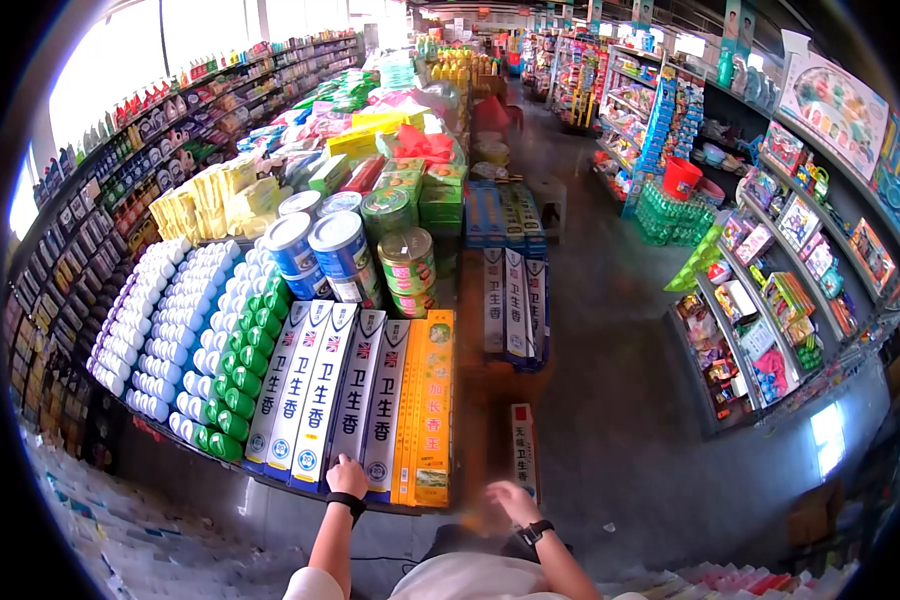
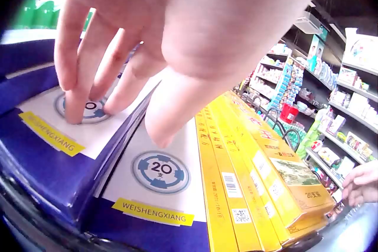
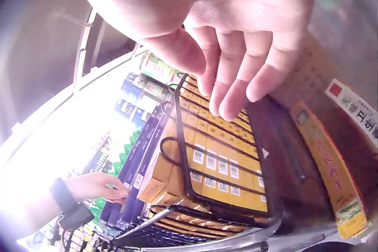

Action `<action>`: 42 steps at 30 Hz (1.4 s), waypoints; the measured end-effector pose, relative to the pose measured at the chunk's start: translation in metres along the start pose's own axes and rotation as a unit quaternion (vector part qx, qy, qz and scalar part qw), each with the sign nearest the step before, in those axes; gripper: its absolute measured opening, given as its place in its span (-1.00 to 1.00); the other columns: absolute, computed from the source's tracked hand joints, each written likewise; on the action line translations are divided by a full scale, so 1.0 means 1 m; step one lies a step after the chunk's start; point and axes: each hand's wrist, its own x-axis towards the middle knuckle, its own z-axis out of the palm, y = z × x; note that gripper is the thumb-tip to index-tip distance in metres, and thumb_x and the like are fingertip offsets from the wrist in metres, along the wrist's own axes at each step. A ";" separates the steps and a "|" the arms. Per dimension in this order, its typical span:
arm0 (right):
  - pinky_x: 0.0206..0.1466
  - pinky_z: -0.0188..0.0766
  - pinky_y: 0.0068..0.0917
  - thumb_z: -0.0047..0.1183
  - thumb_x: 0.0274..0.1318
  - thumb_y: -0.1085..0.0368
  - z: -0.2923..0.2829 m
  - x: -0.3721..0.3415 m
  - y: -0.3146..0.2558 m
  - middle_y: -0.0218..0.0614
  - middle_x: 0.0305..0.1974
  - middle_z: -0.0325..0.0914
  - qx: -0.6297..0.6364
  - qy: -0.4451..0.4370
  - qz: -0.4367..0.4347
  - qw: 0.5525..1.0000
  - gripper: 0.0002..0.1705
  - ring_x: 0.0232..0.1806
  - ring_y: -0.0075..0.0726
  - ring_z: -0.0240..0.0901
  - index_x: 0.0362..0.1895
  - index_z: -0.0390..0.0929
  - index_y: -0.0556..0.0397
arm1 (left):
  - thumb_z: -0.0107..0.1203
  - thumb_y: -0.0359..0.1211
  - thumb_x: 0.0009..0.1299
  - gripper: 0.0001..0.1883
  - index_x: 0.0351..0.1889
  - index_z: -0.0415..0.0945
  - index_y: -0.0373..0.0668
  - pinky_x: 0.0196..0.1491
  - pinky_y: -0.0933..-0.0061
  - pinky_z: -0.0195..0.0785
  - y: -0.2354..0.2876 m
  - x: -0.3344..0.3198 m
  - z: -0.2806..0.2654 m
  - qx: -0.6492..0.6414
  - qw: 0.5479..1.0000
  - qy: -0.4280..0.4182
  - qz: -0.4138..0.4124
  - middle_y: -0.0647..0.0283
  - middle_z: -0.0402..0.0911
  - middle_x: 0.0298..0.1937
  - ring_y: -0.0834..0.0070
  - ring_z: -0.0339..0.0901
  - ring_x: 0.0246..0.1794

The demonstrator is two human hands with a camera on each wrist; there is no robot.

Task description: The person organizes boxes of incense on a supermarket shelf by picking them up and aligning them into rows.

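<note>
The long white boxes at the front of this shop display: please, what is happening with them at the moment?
A person is touching them. The left hand rests its fingers on one of the long white boxes, which lie side by side in a row. The right hand is in the air, holding nothing, to the right of the yellow boxes. Cans stand behind the row, and no box is lifted.

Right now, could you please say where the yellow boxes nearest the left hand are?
In the head view, the yellow boxes are at the right end of the front row, directly right of the white-topped boxes under the left hand.
</note>
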 end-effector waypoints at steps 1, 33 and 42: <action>-0.08 0.42 -0.54 -0.21 0.27 0.34 0.004 0.003 0.001 -0.25 -0.15 0.56 0.001 -0.003 0.003 1.000 -0.73 -0.18 -0.44 0.50 -0.04 0.45 0.15 | 0.19 -0.09 0.13 -0.69 -0.34 0.56 -0.11 -0.37 0.35 0.44 -0.001 0.002 0.003 -0.008 1.000 0.009 -0.004 0.19 0.47 -0.22 0.31 0.60 -0.38; 0.35 -0.05 -0.03 0.17 -0.05 0.29 0.052 0.061 -0.065 0.08 0.36 -0.20 -0.310 -0.027 -0.226 0.923 -0.20 0.39 0.18 -0.21 0.29 0.09 0.01 | 0.32 -0.03 0.03 -0.11 0.20 0.17 -0.35 0.08 0.17 0.26 0.111 0.025 0.025 -0.404 0.913 -0.039 0.040 -0.15 0.30 0.04 -0.06 0.31 0.07; 0.34 -0.02 -0.03 0.08 0.04 0.26 0.061 0.069 -0.060 -0.08 0.38 -0.17 -0.442 -0.083 -0.259 0.855 -0.41 0.37 0.11 -0.12 0.22 0.30 -0.22 | 0.31 -0.21 0.02 -0.28 0.07 0.24 -0.38 0.00 0.17 0.31 0.118 0.026 0.042 -0.381 0.921 0.038 0.067 -0.17 0.36 -0.06 -0.05 0.36 -0.03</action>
